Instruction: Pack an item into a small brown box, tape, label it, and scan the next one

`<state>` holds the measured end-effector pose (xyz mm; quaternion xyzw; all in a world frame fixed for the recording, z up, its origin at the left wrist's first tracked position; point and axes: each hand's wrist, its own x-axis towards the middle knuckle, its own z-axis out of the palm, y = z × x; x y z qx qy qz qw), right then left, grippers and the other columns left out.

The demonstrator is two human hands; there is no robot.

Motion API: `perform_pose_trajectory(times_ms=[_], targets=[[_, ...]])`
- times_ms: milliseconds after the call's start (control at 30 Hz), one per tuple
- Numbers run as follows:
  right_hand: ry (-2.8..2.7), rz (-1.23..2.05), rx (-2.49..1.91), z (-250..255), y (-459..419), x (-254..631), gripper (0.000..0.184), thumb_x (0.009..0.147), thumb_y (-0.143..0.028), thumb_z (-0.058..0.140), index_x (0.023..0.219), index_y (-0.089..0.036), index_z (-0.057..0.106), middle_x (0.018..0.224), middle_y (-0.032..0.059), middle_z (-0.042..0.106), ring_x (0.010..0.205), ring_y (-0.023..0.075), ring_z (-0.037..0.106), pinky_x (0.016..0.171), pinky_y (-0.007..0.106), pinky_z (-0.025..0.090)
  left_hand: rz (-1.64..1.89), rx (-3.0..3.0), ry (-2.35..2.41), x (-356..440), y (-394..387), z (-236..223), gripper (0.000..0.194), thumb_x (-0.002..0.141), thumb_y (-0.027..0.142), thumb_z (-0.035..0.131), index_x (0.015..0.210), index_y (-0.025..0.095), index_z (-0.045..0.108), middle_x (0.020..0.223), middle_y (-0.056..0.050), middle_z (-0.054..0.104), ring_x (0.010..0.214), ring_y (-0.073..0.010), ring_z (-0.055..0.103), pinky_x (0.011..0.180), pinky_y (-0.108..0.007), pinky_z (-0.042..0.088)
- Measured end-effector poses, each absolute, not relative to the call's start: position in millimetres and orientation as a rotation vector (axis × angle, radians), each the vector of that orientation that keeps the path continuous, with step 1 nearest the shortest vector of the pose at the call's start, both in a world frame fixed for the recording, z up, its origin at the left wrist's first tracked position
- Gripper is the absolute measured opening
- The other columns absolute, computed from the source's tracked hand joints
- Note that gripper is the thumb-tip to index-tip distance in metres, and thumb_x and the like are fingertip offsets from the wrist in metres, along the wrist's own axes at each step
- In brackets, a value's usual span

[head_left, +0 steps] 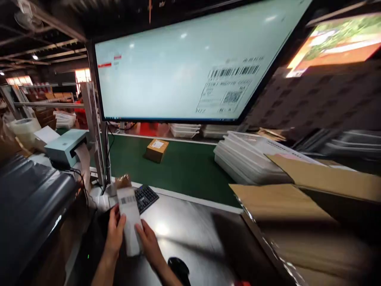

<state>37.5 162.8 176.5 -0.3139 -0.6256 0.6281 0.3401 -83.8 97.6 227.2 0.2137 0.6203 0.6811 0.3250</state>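
A long white packet (pixel 131 228) with dark print near its upper end is between my hands, above the near left edge of the metal table. My left hand (pixel 114 230) grips its left edge, thumb lying on the front. On the opposite edge, lower down, my right hand (pixel 149 240) is closed with its thumb on the face. Behind the packet's top shows something brown and shiny (pixel 123 181), too blurred to name. A black keyboard (pixel 146 198) lies just beyond, partly covered by the packet.
A small cardboard box (pixel 156 150) sits on the green conveyor belt (pixel 190 171). Stacked white trays (pixel 247 159) and open cardboard (pixel 276 200) stand at right. A large monitor (pixel 166 79) hangs above. The label printer (pixel 67 147) is left; a black rounded object (pixel 178 268) lies near my right forearm.
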Motion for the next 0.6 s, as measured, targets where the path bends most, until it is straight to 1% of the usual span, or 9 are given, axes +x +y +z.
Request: perform_pose_trajectory(times_ms=[33, 100, 167, 233, 300, 433, 467, 533, 600], targets=[[-1.555, 1.676, -0.816, 198.6, 160.2, 41.1, 0.059, 0.084, -0.083, 0.062, 0.106, -0.029, 0.076, 0.104, 0.0099, 0.078, 0.096, 0.0345, 0.074, 0.085, 0.053, 0.064, 1.771, 0.603, 1.603, -79.9, 95.5, 242.2, 0.075, 0.070, 0.076, 0.073, 0.123, 0.023, 0.064, 0.127, -0.016, 0.077, 0.123, -0.0337, 0.072, 0.105, -0.045, 0.059], [-1.446, 1.747, -0.783, 234.1, 157.5, 46.9, 0.060, 0.082, -0.080, 0.069, 0.108, -0.026, 0.072, 0.103, 0.0089, 0.077, 0.089, 0.0305, 0.072, 0.077, 0.045, 0.063, 1.750, 0.668, 1.511, -75.4, 92.5, 268.1, 0.063, 0.079, 0.064, 0.072, 0.123, 0.020, 0.062, 0.114, -0.015, 0.080, 0.111, -0.0313, 0.076, 0.095, -0.042, 0.062], [-1.384, 1.799, -0.758, 256.6, 154.0, 51.9, 0.059, 0.083, -0.078, 0.072, 0.109, -0.025, 0.070, 0.101, 0.0074, 0.077, 0.085, 0.0272, 0.071, 0.073, 0.040, 0.062, 1.775, 0.694, 1.434, -71.5, 91.8, 286.8, 0.055, 0.082, 0.054, 0.072, 0.121, 0.018, 0.061, 0.108, -0.012, 0.080, 0.103, -0.0282, 0.076, 0.090, -0.037, 0.061], [-1.347, 1.823, -0.746, 269.5, 147.0, 58.0, 0.058, 0.084, -0.076, 0.073, 0.108, -0.025, 0.070, 0.100, 0.0066, 0.077, 0.084, 0.0261, 0.070, 0.074, 0.039, 0.062, 1.801, 0.711, 1.391, -64.6, 92.8, 298.9, 0.049, 0.082, 0.048, 0.072, 0.119, 0.018, 0.061, 0.107, -0.011, 0.080, 0.101, -0.0259, 0.076, 0.089, -0.034, 0.061], [-1.340, 1.824, -0.740, 275.5, 138.5, 65.8, 0.057, 0.085, -0.076, 0.072, 0.109, -0.025, 0.070, 0.102, 0.0065, 0.077, 0.086, 0.0262, 0.071, 0.077, 0.040, 0.062, 1.814, 0.726, 1.386, -54.6, 95.1, 305.2, 0.044, 0.084, 0.045, 0.070, 0.118, 0.018, 0.060, 0.107, -0.010, 0.079, 0.100, -0.0245, 0.076, 0.089, -0.033, 0.060], [-1.441, 1.800, -0.716, 267.4, 140.7, 90.6, 0.056, 0.090, -0.075, 0.067, 0.116, -0.026, 0.072, 0.105, 0.0064, 0.077, 0.091, 0.0264, 0.071, 0.081, 0.041, 0.062, 1.845, 0.718, 1.458, -31.7, 101.3, 303.8, 0.034, 0.090, 0.044, 0.064, 0.114, 0.020, 0.060, 0.105, -0.008, 0.078, 0.093, -0.0221, 0.075, 0.082, -0.030, 0.060], [-1.484, 1.825, -0.704, 260.3, 149.9, 98.7, 0.058, 0.092, -0.078, 0.061, 0.115, -0.026, 0.073, 0.103, 0.0067, 0.078, 0.090, 0.0270, 0.071, 0.080, 0.041, 0.062, 1.851, 0.700, 1.484, -26.4, 102.0, 301.6, 0.033, 0.091, 0.044, 0.064, 0.113, 0.020, 0.060, 0.105, -0.007, 0.078, 0.091, -0.0217, 0.075, 0.080, -0.030, 0.060], [-1.573, 1.906, -0.694, 238.4, 182.3, 114.3, 0.070, 0.097, -0.084, 0.042, 0.109, -0.024, 0.077, 0.095, 0.0084, 0.078, 0.087, 0.0283, 0.072, 0.078, 0.043, 0.062, 1.857, 0.651, 1.539, -17.4, 101.0, 296.4, 0.033, 0.090, 0.044, 0.067, 0.113, 0.020, 0.060, 0.104, -0.007, 0.078, 0.090, -0.0214, 0.074, 0.080, -0.031, 0.060], [-1.652, 1.877, -0.767, 204.9, 230.0, 124.7, 0.080, 0.099, -0.084, 0.028, 0.104, -0.022, 0.078, 0.090, 0.0099, 0.078, 0.087, 0.0291, 0.073, 0.083, 0.046, 0.061, 1.855, 0.584, 1.606, -10.6, 96.3, 290.2, 0.035, 0.088, 0.045, 0.071, 0.111, 0.020, 0.062, 0.101, -0.007, 0.079, 0.089, -0.0215, 0.074, 0.082, -0.031, 0.060]])
